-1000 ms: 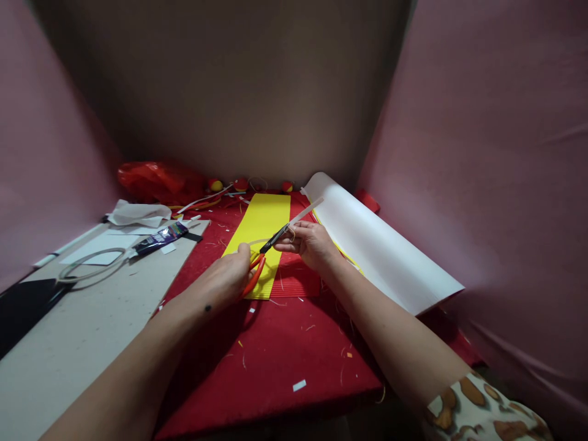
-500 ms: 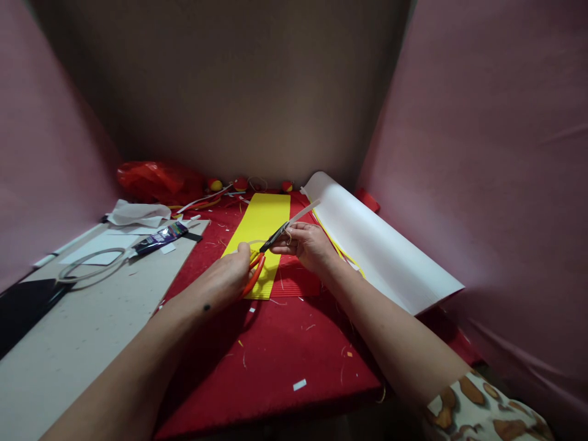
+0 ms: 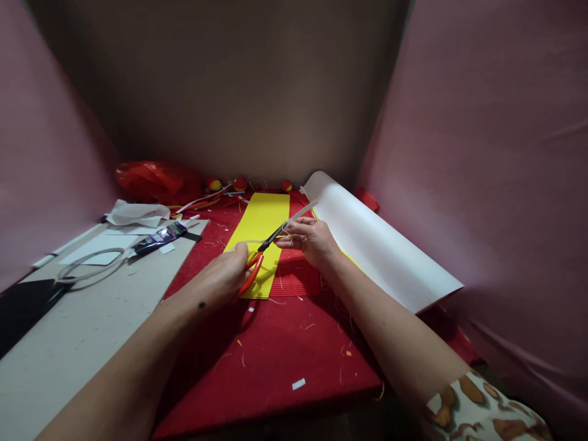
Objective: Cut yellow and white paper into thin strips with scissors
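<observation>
My left hand (image 3: 232, 267) is closed round the orange and yellow handles of a pair of scissors (image 3: 270, 240), whose dark blades point up and to the right. At the blade tips, my right hand (image 3: 312, 240) pinches a thin pale strip (image 3: 304, 210) that sticks out beyond the fingers. A fine string also loops by those fingertips. Beneath both hands lies a yellow corrugated sheet (image 3: 261, 214), partly over a red corrugated sheet (image 3: 296, 278). Whether the blades are touching the strip I cannot tell.
A rolled white sheet (image 3: 376, 245) lies to the right on the red cloth (image 3: 275, 367). On the left, a grey board (image 3: 114, 318) carries a purple tube (image 3: 158, 239) and a pale ring of cord (image 3: 92, 264). A red plastic bag (image 3: 158, 180) and small red-yellow balls (image 3: 214, 184) line the back.
My left hand and the scissors have shifted slightly left, and the blades look more closed. My right hand has moved a little, still pinching the strip.
</observation>
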A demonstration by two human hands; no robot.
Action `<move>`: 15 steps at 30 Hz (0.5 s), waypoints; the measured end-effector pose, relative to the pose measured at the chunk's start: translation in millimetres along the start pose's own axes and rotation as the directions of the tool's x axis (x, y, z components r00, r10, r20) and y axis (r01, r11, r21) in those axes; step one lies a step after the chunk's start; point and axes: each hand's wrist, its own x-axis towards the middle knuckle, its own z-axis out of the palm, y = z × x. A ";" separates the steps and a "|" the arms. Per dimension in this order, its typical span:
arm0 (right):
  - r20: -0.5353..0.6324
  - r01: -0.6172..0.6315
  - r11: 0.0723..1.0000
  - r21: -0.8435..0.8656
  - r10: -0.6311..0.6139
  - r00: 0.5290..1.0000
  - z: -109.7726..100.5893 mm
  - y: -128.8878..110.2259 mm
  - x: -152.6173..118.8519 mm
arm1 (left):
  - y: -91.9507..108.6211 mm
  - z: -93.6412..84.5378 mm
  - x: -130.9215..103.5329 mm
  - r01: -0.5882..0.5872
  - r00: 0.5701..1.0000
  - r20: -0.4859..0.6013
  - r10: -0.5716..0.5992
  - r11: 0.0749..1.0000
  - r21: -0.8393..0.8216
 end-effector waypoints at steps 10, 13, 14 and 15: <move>-0.047 -0.012 0.999 -0.029 0.011 0.999 -2.5 -2.3 3.0 | 1.3 0.7 -0.4 0.070 0.997 0.039 -0.068 0.997 -0.045; -0.047 -0.032 0.999 0.005 0.032 0.998 -3.1 -2.9 3.2 | -1.8 1.0 1.2 0.024 0.999 0.033 -0.023 0.999 -0.026; -0.042 -0.035 0.999 0.014 0.036 0.998 -3.2 -2.8 3.3 | -3.4 1.6 2.1 -0.005 1.000 0.028 0.005 1.000 -0.013; -0.035 -0.037 0.999 0.021 0.038 0.999 -3.2 -2.5 3.3 | -4.7 2.3 3.0 -0.029 0.999 0.023 0.029 1.000 -0.001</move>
